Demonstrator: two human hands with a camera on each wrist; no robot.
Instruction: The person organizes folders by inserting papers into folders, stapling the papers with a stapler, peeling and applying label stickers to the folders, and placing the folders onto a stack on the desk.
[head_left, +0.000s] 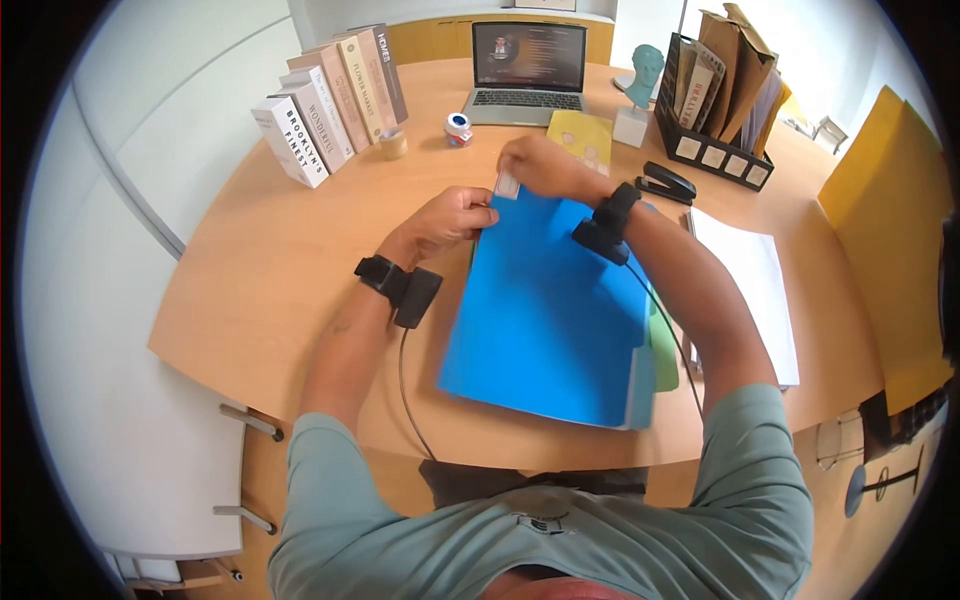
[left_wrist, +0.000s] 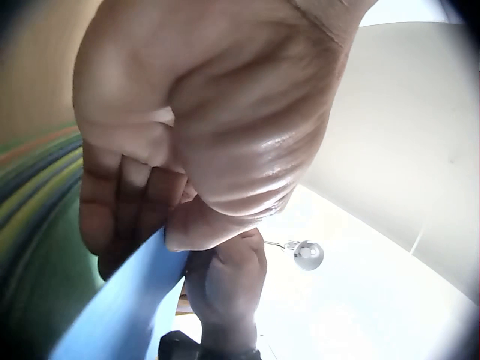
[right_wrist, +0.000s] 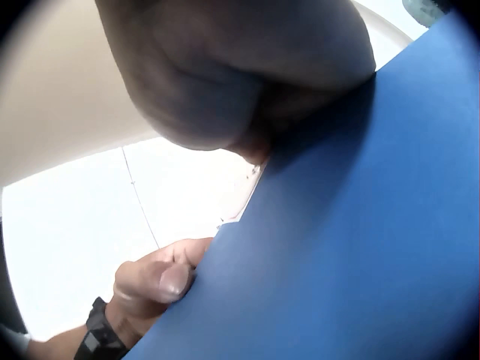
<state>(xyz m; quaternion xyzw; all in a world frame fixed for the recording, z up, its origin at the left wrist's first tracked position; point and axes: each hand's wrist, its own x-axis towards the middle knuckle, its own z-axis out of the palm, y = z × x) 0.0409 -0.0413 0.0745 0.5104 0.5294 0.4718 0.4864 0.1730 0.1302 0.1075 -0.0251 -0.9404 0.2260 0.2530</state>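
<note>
A blue folder is raised in front of the body, its face blurred. At its upper left edge my left hand grips it, and in the left wrist view the thumb presses on the folder's blue sheet. My right hand is at the top left corner, fingers curled down over a small white card with pinkish print that juts past the folder's edge. Most of those fingertips are hidden. Beneath the blue folder, a green folder shows at the right, and stacked coloured edges appear beside the left fingers.
A white paper stack and a black stapler lie right. Farther back stand a yellow patterned sheet, a bust, a black file holder, a laptop, a tape roll and upright books.
</note>
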